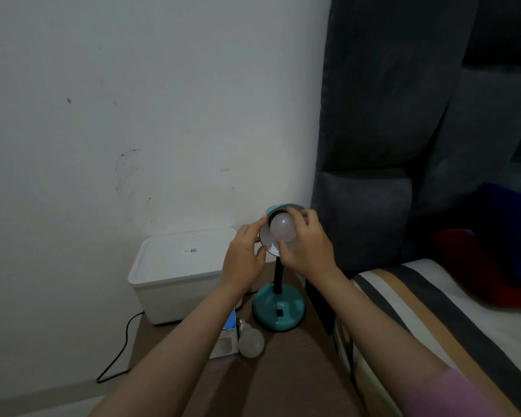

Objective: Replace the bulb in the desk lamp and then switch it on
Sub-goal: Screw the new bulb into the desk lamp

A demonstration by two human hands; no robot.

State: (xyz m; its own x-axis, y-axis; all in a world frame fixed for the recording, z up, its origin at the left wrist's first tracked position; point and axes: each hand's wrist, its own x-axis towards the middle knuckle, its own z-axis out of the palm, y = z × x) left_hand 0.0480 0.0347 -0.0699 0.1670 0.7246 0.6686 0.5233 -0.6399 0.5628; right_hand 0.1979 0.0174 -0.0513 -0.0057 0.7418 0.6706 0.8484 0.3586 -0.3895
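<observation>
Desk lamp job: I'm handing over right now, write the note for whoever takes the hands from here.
Left hand: steadies the rim of the lamp shade.
Right hand: fingers wrapped around the bulb in the shade, at the socket; whether it is fully seated cannot be told.
The other bulb lies loose on the bedside table, beside the bulb box, in front of the teal lamp base.
Done: a bulb is out and another is at the socket.
Left: finish seating it, then press the switch on the base. The lamp is not lit.
</observation>
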